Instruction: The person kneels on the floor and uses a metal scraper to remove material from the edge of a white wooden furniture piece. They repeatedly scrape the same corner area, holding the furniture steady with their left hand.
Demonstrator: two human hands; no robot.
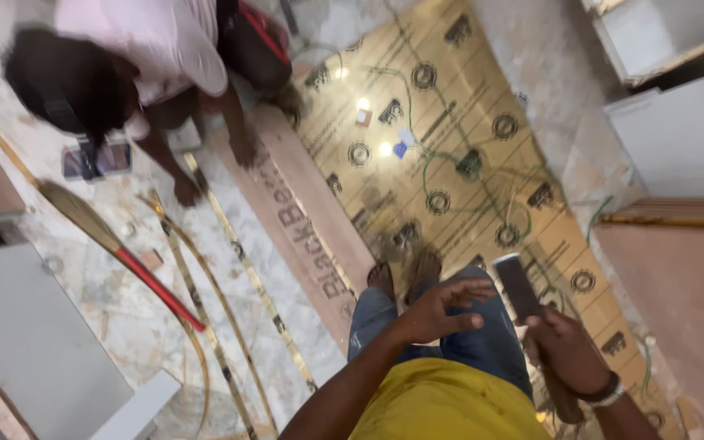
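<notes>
The person's right hand (562, 349) is clenched around a dark, flat rectangular tool (520, 287), seemingly a scraper or block, its upper end raised above the knuckles; a wristband circles the wrist. The left hand (442, 311) is released, fingers loosely spread, hovering over the jeans-clad legs and touching nothing. Below both, bare feet stand on a glossy gold laminate sheet (450, 122) lying on the floor, printed with dark round marks, reflecting ceiling lights and crossed by a thin green wire (450, 163). Along its near edge lies a long reddish-brown board (303, 220), matte and flat. Beyond it, narrow gold edging strips (238, 277) curve over the mottled stone floor. A broom with a red handle (124, 253) lies just beside them. A second person crouches at the board's far end, one hand (244, 151) pressing on it. Judged risks: the slick sheet could slide or scratch under the feet, the loose wire could snag a toe, and the springy strips could kink if stepped on.
</notes>
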